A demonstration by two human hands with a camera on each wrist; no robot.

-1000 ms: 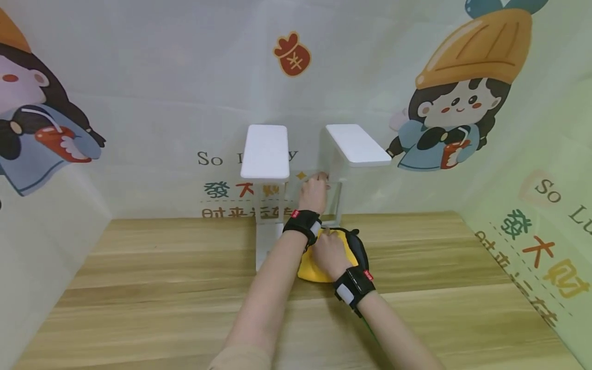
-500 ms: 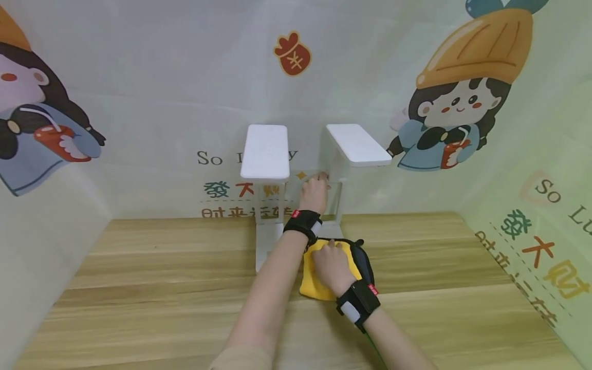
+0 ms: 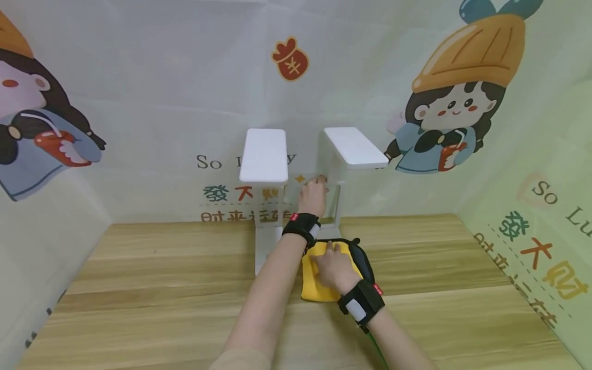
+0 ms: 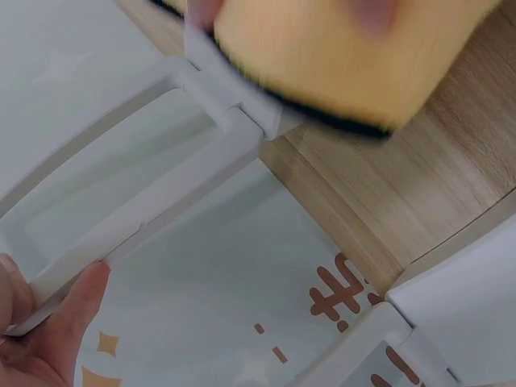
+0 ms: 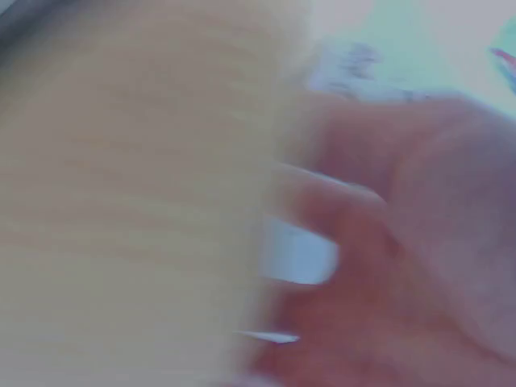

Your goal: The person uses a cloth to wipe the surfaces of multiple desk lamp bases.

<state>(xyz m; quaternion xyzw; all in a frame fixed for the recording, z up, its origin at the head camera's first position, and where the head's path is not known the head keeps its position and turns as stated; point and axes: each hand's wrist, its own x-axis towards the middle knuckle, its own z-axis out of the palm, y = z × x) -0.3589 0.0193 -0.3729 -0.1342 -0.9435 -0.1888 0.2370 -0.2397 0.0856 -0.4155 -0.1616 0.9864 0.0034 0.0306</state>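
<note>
Gripping the right stand (image 3: pixel 355 149) with the left hand (image 3: pixel 313 197), the right hand (image 3: pixel 336 264) on a yellow cloth (image 3: pixel 318 289)

From the head view, the cloth lies directly under the right hand, on the near side of the right stand and nearer than the left hand. It is to the right of the left stand (image 3: pixel 263 155), and its far edge overlaps the right stand's base. Dark material shows along its far and right edges. The right hand's fingers touch the yellow face, loosely spread; whether any of them pinch the cloth, I cannot tell.

The head view leaves the left hand's grip partly hidden behind the knuckles. The left wrist view makes it plain: thumb and fingers close around one rail of the right stand's upright frame. That view also catches right-hand fingertips against the cloth, just beside the frame's foot. The right wrist view is badly blurred, giving only the hand beside a broad yellowish surface. Both stands stand on the wooden table (image 3: pixel 162 288).
</note>
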